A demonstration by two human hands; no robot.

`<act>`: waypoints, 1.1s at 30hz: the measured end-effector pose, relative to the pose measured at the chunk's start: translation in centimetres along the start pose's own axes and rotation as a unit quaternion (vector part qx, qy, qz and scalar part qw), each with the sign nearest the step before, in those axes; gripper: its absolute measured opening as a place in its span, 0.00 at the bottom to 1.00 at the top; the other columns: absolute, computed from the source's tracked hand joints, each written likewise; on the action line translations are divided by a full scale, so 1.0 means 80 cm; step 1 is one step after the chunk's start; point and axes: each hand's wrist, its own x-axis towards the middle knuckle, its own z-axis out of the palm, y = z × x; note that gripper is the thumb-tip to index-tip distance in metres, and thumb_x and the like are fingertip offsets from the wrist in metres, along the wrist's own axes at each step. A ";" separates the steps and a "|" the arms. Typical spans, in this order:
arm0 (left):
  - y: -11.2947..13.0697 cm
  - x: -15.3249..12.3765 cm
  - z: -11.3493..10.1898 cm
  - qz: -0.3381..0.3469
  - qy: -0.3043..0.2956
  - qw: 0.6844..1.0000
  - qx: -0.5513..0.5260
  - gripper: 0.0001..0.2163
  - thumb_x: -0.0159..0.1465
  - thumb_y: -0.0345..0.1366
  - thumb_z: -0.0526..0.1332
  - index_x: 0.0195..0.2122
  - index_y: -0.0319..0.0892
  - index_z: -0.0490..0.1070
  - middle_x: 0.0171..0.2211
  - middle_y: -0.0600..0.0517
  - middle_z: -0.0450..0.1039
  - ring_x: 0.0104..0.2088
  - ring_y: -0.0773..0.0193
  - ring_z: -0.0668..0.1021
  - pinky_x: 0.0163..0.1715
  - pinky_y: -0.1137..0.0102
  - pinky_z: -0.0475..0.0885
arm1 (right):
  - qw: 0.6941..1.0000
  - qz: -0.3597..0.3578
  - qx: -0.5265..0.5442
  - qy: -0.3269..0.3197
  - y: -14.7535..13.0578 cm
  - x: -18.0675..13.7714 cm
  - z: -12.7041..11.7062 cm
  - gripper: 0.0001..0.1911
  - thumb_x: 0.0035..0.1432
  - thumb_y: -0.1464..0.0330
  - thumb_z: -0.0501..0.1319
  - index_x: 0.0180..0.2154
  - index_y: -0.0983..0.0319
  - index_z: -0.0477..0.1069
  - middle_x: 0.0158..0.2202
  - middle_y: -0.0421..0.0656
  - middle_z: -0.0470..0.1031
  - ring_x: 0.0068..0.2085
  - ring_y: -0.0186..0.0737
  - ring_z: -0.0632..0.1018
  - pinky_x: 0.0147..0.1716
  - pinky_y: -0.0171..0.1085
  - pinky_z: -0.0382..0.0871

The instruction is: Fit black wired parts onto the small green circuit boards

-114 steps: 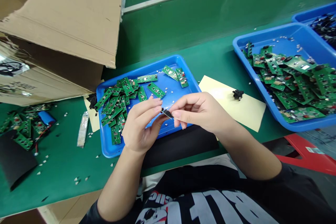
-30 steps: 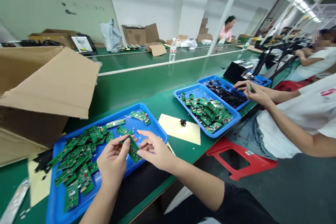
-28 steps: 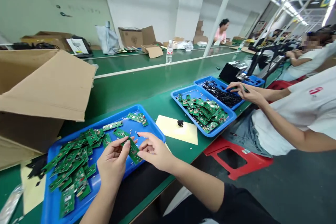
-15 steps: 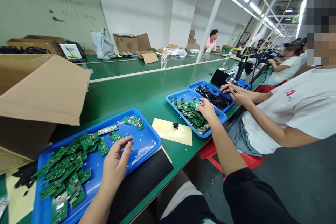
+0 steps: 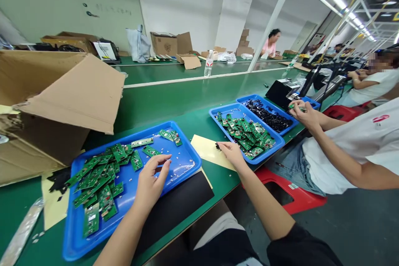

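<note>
My left hand [image 5: 151, 182] hovers over the near blue tray [image 5: 129, 193], its fingers curled and the thumb apart from them, with nothing visible in it. Green circuit boards [image 5: 98, 176] lie heaped in that tray's left part, and a few more lie near its far edge. Small pale bits are scattered over the tray's right part. On a yellow paper sheet [image 5: 202, 145], my right hand [image 5: 233, 156] has its fingertips closed at a small black cluster of pieces [image 5: 217, 146]. The fingers partly hide what they pinch. Beyond it, a second blue tray [image 5: 277, 146] carries more boards [image 5: 246, 131].
A third blue tray with black parts [image 5: 268, 114] adjoins the second. A co-worker's hands [image 5: 302, 112] hold a green board above it. An open cardboard box [image 5: 71, 91] stands at left, beside black scraps [image 5: 59, 181]. Black sheet [image 5: 183, 199] lies in front of my tray.
My right hand has moved left from the second tray's boards to the black cluster on the yellow paper. My left hand stays over its tray. The co-worker's hands now hold a green board.
</note>
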 end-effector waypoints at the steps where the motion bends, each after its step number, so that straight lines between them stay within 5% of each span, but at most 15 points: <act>1: 0.002 0.000 0.000 0.002 -0.001 1.000 0.002 0.14 0.61 0.45 0.55 0.37 0.41 0.73 0.36 0.47 0.75 0.35 0.60 0.79 0.33 0.67 0.77 | 1.000 0.012 0.004 0.000 0.003 -0.002 0.004 0.22 0.51 0.55 0.57 0.31 0.67 0.79 0.20 0.44 0.74 0.23 0.39 0.74 0.24 0.37 0.69; 6: 0.009 0.000 -0.003 0.021 0.001 1.000 0.007 0.13 0.62 0.43 0.55 0.37 0.41 0.73 0.36 0.48 0.75 0.34 0.61 0.79 0.33 0.68 0.77 | 0.999 0.046 0.004 0.021 0.008 0.001 0.008 0.25 0.51 0.54 0.56 0.34 0.70 0.78 0.18 0.43 0.72 0.21 0.39 0.72 0.20 0.36 0.64; 13: 0.012 -0.002 -0.003 0.053 0.011 0.998 0.007 0.11 0.62 0.40 0.55 0.36 0.41 0.74 0.33 0.49 0.74 0.30 0.65 0.78 0.29 0.71 0.76 | 0.996 0.065 -0.032 0.059 0.009 0.000 0.008 0.16 0.47 0.58 0.58 0.26 0.64 0.75 0.25 0.47 0.76 0.30 0.45 0.74 0.34 0.40 0.66; 22: 0.009 -0.004 0.002 0.134 -0.013 0.989 0.064 0.09 0.64 0.35 0.52 0.37 0.41 0.72 0.34 0.50 0.74 0.32 0.66 0.78 0.30 0.72 0.75 | 0.983 0.162 0.079 -0.039 -0.001 -0.020 0.007 0.17 0.48 0.56 0.60 0.20 0.63 0.69 0.12 0.36 0.63 0.14 0.31 0.65 0.14 0.32 0.59; 26: 0.025 -0.006 0.033 0.207 -0.092 0.960 0.162 0.09 0.65 0.33 0.52 0.41 0.42 0.70 0.39 0.48 0.73 0.39 0.62 0.77 0.39 0.66 0.75 | 0.962 0.208 0.145 -0.102 -0.011 -0.032 0.009 0.14 0.45 0.59 0.64 0.24 0.65 0.73 0.14 0.36 0.66 0.14 0.29 0.69 0.12 0.28 0.62; 30: 0.050 -0.001 0.091 0.257 -0.208 0.896 0.297 0.07 0.62 0.30 0.56 0.41 0.40 0.70 0.42 0.44 0.71 0.43 0.56 0.75 0.41 0.63 0.73 | 0.946 0.237 0.181 -0.130 -0.016 -0.033 0.006 0.08 0.46 0.68 0.64 0.30 0.66 0.75 0.16 0.36 0.68 0.16 0.29 0.72 0.14 0.26 0.67; 33: 0.053 0.011 0.129 0.260 -0.222 0.882 0.324 0.05 0.61 0.29 0.57 0.37 0.39 0.71 0.38 0.44 0.71 0.44 0.55 0.74 0.44 0.61 0.70 | 0.940 0.246 0.190 -0.140 -0.017 -0.034 0.004 0.06 0.46 0.72 0.61 0.30 0.66 0.75 0.16 0.36 0.69 0.17 0.29 0.74 0.18 0.27 0.71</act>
